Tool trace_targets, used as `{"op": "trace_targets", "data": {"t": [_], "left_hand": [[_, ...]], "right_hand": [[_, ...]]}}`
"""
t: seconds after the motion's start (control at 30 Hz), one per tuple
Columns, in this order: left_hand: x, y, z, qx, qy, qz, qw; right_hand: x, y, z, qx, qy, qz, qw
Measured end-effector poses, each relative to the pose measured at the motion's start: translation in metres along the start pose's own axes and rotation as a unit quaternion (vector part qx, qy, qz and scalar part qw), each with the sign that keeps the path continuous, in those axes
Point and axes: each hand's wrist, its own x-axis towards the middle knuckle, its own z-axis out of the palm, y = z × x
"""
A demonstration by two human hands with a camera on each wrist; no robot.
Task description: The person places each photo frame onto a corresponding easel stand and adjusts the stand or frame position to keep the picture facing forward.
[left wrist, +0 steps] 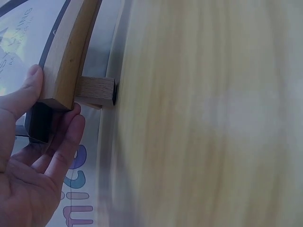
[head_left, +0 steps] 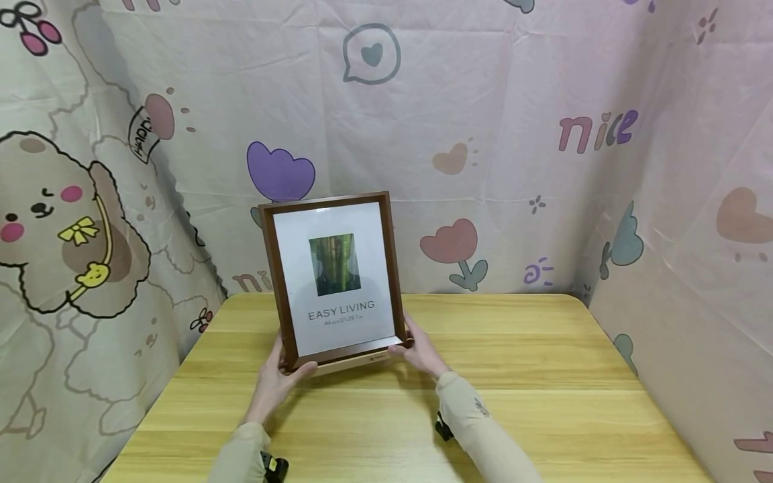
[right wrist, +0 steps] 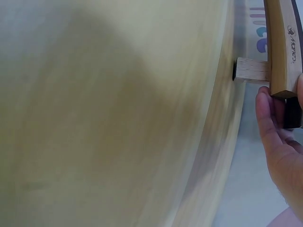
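Observation:
A brown picture frame (head_left: 335, 353) stands tilted back over the table, with white paper reading "EASY LIVING" and a small green picture inside. Under its lower edge runs a pale wooden ledge (head_left: 350, 363), apparently part of a stand. My left hand (head_left: 276, 384) grips the lower left corner, thumb in front and fingers behind. At the lower right corner my right hand (head_left: 423, 351) holds on likewise. In the left wrist view a short wooden foot (left wrist: 97, 89) with a dark end sticks out below the ledge; the right wrist view shows another foot (right wrist: 253, 70). Whether they touch the table is unclear.
The light wooden table (head_left: 513, 376) has rounded far corners. Behind it hangs a patterned cloth (head_left: 386, 134), and more printed cloth closes off the left side (head_left: 109, 349) and right side (head_left: 694, 302). The frame's top stands in front of the back cloth.

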Motion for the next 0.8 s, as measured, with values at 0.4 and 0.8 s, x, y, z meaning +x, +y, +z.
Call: {"op": "trace_targets", "data": {"t": [0.4, 0.8], "left_hand": [[0.0040, 0.0004, 0.0053, -0.004, -0.004, 0.008, 1.0000], [0.0081, 0.0027, 0.0101, -0.007, -0.010, 0.010, 0.9999]], "right_hand": [[-0.0032, -0.0003, -0.0053, -0.001, 0.009, 0.008, 0.9999], [-0.0058, 0.0029, -0.0089, 0.006, 0.018, 0.026, 0.9995]]}}
